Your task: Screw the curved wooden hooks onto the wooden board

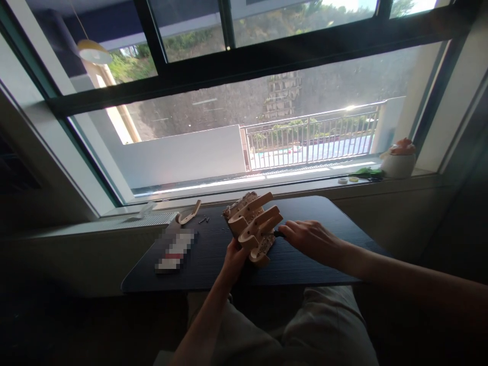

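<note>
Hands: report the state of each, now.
Left hand: holding the wooden assembly from its lower left side.
Right hand: closed on a dark handle.

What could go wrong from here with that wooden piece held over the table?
The dark tool in the right fingers might slip toward the left fingers holding the wooden piece. Small screws lying loose on the table could roll away. The curved wooden part near the table's edge might get knocked off.

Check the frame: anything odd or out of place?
Yes: a pixelated patch on the left side of the table hides whatever lies there. Behind it, a wooden hook and screws sit apart from the held wooden piece; nothing looks spilled.
</note>
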A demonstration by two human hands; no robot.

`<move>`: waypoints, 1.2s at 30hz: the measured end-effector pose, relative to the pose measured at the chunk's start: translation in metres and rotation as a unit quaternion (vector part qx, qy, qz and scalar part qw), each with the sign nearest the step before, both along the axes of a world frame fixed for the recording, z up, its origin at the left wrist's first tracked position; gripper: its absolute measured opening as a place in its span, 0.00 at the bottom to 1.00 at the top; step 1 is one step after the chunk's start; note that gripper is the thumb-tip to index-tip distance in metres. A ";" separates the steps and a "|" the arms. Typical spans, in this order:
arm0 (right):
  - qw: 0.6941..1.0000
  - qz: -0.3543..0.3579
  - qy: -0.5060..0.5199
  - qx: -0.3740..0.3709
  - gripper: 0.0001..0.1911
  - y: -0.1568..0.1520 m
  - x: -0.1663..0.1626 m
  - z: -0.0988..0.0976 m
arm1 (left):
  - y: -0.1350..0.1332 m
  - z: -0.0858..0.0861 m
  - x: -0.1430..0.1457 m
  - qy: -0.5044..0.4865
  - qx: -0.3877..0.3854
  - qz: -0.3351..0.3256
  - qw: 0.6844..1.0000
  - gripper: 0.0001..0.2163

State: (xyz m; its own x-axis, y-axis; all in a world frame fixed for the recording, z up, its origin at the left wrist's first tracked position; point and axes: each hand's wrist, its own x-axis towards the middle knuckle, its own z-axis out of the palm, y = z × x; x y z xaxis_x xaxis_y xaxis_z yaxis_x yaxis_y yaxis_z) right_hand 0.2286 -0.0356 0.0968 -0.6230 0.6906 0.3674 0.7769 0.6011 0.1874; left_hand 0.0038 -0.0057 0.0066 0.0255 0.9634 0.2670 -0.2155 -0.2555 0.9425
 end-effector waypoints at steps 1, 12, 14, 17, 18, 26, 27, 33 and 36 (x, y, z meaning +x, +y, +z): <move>0.999 0.009 -0.028 0.020 0.12 0.000 0.001 -0.002 | 0.000 0.001 0.000 -0.001 0.001 -0.003 1.000 0.21; 0.905 -0.080 0.277 -0.313 0.23 0.009 -0.003 -0.026 | 0.000 0.004 0.000 0.019 0.002 -0.006 1.000 0.23; 0.924 -0.084 0.250 -0.277 0.21 0.009 -0.003 -0.021 | 0.001 0.001 -0.001 0.011 -0.007 0.009 1.000 0.23; 0.974 -0.085 0.147 -0.149 0.20 0.003 -0.003 -0.014 | 0.003 -0.004 -0.002 0.006 -0.007 0.017 1.000 0.22; 0.986 -0.081 0.104 -0.103 0.19 0.001 -0.003 -0.012 | 0.003 -0.005 -0.003 0.009 -0.005 0.015 1.000 0.21; 0.994 0.018 -0.077 0.070 0.12 -0.006 -0.005 -0.016 | 0.004 -0.007 -0.003 0.015 -0.003 0.011 1.000 0.21; 0.997 0.016 -0.057 0.059 0.12 -0.006 -0.006 -0.018 | 0.004 -0.006 -0.003 0.019 -0.002 0.007 1.000 0.21; 0.943 -0.087 0.244 -0.209 0.19 0.008 -0.007 -0.028 | -0.002 0.007 -0.001 0.050 -0.003 -0.011 0.999 0.20; 0.868 -0.105 0.319 -0.365 0.23 0.018 -0.004 -0.026 | -0.001 0.004 -0.001 0.050 0.001 0.011 0.999 0.21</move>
